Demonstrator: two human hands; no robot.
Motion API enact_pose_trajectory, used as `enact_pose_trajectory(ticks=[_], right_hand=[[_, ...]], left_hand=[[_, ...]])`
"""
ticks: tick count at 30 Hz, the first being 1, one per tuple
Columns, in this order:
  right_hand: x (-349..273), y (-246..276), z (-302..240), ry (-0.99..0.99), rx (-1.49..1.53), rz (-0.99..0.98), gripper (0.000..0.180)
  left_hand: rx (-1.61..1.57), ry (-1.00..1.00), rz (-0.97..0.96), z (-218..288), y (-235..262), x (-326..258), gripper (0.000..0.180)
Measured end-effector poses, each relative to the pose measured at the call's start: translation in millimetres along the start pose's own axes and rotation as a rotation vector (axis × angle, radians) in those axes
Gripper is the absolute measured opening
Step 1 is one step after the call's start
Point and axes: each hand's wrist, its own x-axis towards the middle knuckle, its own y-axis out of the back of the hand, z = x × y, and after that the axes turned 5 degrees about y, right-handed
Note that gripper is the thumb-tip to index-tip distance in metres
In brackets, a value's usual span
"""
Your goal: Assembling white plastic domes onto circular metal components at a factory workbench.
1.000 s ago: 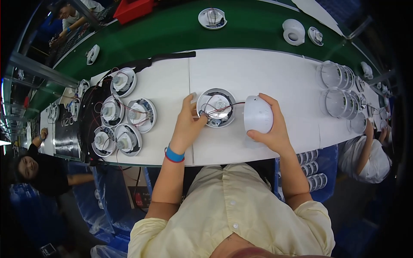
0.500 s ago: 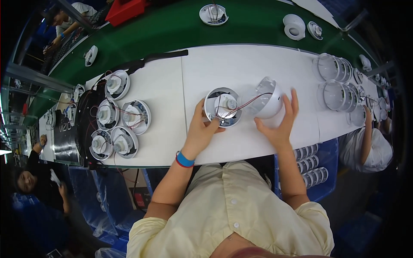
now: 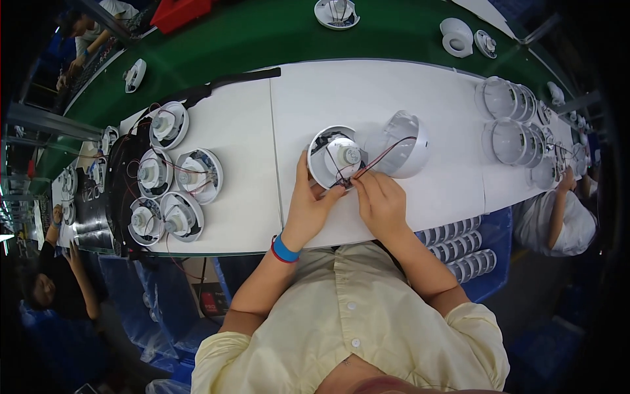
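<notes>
The left hand [image 3: 312, 207] grips the near rim of a round white lamp base [image 3: 335, 157] that lies open side up on the white table [image 3: 394, 98], thumb along its left edge and fingers curled at its front. The right hand [image 3: 382, 203] sits just right of the left one, its fingertips pinched shut on a thin red and black wire pair [image 3: 380, 157] at the base's near right edge. That wire runs up and to the right from the base into a white dome cover [image 3: 407, 148], which lies tipped on its side, touching the base's right flank with its hollow turned toward it. A blue wristband [image 3: 285, 249] circles the left wrist, nearer the body than the base.

Well left of the base, a cluster of similar round assemblies [image 3: 167, 180] with red wiring rests partly on a black tray [image 3: 121, 177] at the table's left end. Well right of the base, clear dome covers [image 3: 508, 121] stand in a group near the table's far right edge. Beyond the base, past the table's far side, a green belt [image 3: 262, 33] carries a few white parts [image 3: 456, 36] and a red box [image 3: 180, 10]. Below the table's front edge, right of the base, rows of stacked clear cups [image 3: 459, 246] fill a blue bin. Another person's arm [image 3: 561, 210] shows at the far right, and another person [image 3: 56, 289] sits at the lower left
</notes>
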Motion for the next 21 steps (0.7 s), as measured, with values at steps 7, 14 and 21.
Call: enact_pose_trajectory(ticks=[7, 14, 21], right_hand=[[-0.9, 0.7, 0.9, 0.041, -0.169, -0.094, 0.013], [-1.3, -5.0, -22.2, -0.513, 0.356, -0.233, 0.021], [-11.0, 58.9, 14.1, -0.015, 0.113, 0.145, 0.041]], left_hand=[[0.049, -0.037, -0.009, 0.8, -4.7, -0.9, 0.093], [0.303, -0.169, 0.211, -14.9, 6.4, 10.2, 0.088], [0.515, -0.097, 0.112, 9.0, 28.7, 31.8, 0.084]])
